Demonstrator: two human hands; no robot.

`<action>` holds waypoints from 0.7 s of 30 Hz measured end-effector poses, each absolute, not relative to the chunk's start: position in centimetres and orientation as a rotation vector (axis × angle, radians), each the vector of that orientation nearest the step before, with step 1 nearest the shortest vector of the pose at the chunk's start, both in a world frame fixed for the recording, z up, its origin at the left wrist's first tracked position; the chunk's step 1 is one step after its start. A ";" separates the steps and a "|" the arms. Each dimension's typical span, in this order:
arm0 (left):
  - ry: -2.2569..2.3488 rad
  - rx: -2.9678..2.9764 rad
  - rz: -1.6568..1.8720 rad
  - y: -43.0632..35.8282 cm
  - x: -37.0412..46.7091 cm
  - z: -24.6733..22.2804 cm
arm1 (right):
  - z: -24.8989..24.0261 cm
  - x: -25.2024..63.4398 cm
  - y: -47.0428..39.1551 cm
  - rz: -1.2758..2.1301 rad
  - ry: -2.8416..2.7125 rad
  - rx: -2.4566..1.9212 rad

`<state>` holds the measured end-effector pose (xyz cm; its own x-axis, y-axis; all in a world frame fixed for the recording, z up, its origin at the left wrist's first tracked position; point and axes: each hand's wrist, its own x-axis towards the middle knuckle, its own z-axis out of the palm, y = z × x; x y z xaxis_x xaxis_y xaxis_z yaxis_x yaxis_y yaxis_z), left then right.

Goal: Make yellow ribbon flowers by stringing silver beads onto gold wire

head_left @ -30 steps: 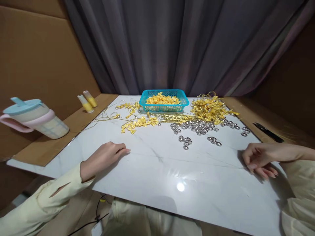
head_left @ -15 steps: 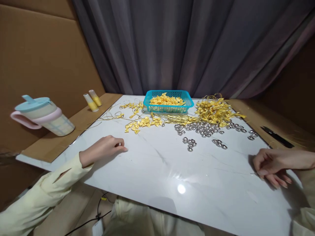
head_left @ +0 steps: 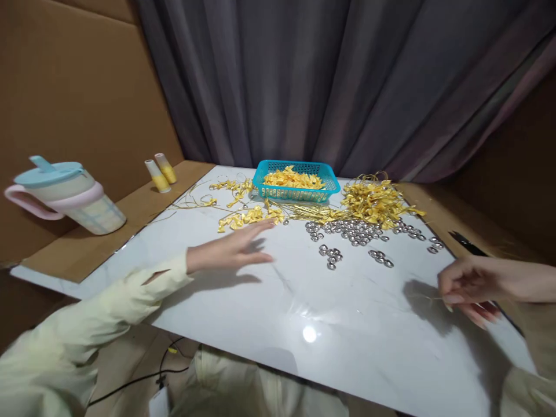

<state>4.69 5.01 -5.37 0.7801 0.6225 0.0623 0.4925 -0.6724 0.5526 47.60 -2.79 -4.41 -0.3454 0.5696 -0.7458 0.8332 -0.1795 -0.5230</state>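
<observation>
1. We have the left hand (head_left: pixel 232 249) extended above the white table (head_left: pixel 369 341), thumb and fingers spread well apart; we see nothing held between them.
2. From our view, its fingertips overlap the right end of a loose row of yellow bows (head_left: pixel 237 221); whether they touch, we cannot tell.
3. We have the thumb and forefinger of the right hand (head_left: pixel 471 284) pinched on a thin strand (head_left: pixel 428 298), the other fingers loosely curled. The strand points left over the table, too faint for us to follow far.
4. We judge the step in hand to be a reach with the left hand while the right holds the strand aside.
5. For a pick-up from the row, we think the next move calls for lowered left fingertips, a small pinch on one piece, and a steady right grip.
6. Behind the row we see a turquoise basket (head_left: pixel 299 195) of yellow pieces (head_left: pixel 293 178); to its right lies a yellow bundle (head_left: pixel 373 202), with silver beads (head_left: pixel 356 231) on our side of it.
</observation>
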 end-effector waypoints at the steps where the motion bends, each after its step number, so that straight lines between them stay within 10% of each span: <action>1: 0.704 2.409 0.326 4.6 7.0 -5.5 | -3.0 46.4 -2.6 -1.487 1.901 1.620; 9: -0.078 1.692 0.134 1.9 20.9 -4.5 | 4.7 37.1 0.2 -1.258 2.139 1.230; 21: 0.452 1.467 -0.139 3.4 12.6 -2.9 | 3.6 40.2 -0.6 -1.360 2.255 1.293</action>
<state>12.65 3.40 -2.93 0.9085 0.1811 -0.3765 0.3611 0.1132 0.9256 40.22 -0.56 3.58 -0.5940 0.5746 -0.5630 0.7661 0.1905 -0.6139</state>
